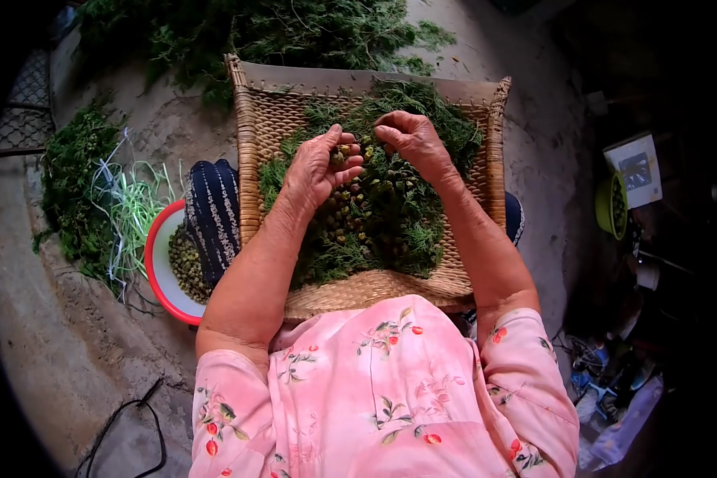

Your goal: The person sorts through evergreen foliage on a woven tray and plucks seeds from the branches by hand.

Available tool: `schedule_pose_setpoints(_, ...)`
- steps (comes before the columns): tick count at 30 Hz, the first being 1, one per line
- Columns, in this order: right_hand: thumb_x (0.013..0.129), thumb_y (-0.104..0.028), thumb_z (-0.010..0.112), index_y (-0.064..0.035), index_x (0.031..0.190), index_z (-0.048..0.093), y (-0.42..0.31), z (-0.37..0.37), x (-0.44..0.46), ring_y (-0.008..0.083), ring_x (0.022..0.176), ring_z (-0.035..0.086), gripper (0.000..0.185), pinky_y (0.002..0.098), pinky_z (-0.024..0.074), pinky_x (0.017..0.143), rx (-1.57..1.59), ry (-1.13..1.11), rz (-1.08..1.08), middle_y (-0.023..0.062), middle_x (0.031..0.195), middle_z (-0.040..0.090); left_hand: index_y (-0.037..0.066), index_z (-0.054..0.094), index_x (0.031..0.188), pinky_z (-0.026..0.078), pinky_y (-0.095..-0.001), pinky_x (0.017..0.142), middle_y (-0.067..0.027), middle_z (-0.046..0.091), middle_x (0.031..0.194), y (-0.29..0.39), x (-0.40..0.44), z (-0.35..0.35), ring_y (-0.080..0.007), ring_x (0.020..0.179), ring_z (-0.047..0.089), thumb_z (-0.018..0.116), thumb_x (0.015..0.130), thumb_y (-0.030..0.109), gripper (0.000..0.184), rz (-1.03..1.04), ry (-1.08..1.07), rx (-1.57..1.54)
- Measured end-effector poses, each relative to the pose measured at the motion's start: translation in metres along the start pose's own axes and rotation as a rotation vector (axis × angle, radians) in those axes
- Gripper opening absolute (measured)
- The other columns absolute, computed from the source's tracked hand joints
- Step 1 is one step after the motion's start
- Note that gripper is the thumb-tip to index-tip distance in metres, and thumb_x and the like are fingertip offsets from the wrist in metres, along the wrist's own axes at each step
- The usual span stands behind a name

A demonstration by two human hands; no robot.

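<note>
A woven wicker tray (251, 159) lies across my lap, holding green conifer sprigs (422, 239) and many small round greenish-brown cones (349, 213). Over its middle, my left hand (325, 166) is palm up with curled fingers, cupping a few small cones (341, 155). To the right of it, my right hand (414, 143) hovers above the sprigs, thumb and fingers pinched together; whatever lies between the fingertips is too small to make out. The two hands are a short distance apart.
A red-rimmed white basin (153, 259) with many cones stands left of my knee. Beyond the tray lies a large heap of green branches (295, 32); more branches (76, 183) and pale plastic strings (139, 207) lie left. A green basket (605, 205) is at right, a black cable (127, 406) lower left.
</note>
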State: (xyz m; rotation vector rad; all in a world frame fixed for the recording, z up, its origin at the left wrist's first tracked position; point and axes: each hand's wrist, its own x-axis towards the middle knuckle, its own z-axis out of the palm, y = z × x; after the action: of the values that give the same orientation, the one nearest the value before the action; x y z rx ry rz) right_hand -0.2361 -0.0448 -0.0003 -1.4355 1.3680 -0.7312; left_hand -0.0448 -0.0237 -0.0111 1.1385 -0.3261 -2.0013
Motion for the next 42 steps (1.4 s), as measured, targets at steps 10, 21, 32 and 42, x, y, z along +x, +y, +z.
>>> schedule_pose_setpoints(10,0.077,-0.023,0.067,-0.0015,0.086,0.065,0.027,-0.003,0.000,0.0229,0.066,0.061,0.023,0.0334,0.0494,0.062,-0.290,0.223,0.017,0.0094,0.073,0.064,0.001,0.058,0.098,0.055,-0.0242,0.049,-0.0073,0.061,0.079,0.002,0.001,-0.003,-0.0123,0.060,0.060,0.055,0.090,0.026,0.026,0.016,0.029,0.044)
schedule_pose_setpoints(21,0.086,-0.023,0.062,-0.0015,0.093,0.062,-0.014,0.009,-0.017,0.0124,0.066,0.062,0.023,0.0248,0.0475,0.054,0.449,-0.023,0.182,0.0049,0.076,0.063,0.004,0.056,0.110,0.041,-0.0158,0.039,-0.0019,0.061,0.074,0.006,-0.011,0.006,-0.0061,0.054,0.056,0.056,0.090,0.022,0.026,0.068,-0.083,0.416)
schedule_pose_setpoints(32,0.086,-0.020,0.062,-0.0008,0.095,0.061,-0.022,-0.020,-0.020,0.0141,0.066,0.061,0.021,0.0275,0.0522,0.055,0.674,0.122,0.065,0.0059,0.078,0.062,0.004,0.060,0.098,0.040,-0.0149,0.038,-0.0011,0.061,0.071,0.013,-0.007,-0.007,-0.0053,0.051,0.053,0.060,0.088,0.021,0.020,0.131,-0.031,0.251)
schedule_pose_setpoints(42,0.085,-0.011,0.060,0.0015,0.102,0.060,0.002,-0.066,-0.015,0.0107,0.066,0.059,0.022,0.0231,0.0480,0.054,0.155,0.845,0.024,0.0066,0.081,0.063,0.007,0.061,0.097,0.042,-0.0165,0.040,-0.0003,0.061,0.072,0.015,-0.004,-0.010,-0.0059,0.053,0.054,0.060,0.087,0.020,0.016,0.118,0.047,0.134)
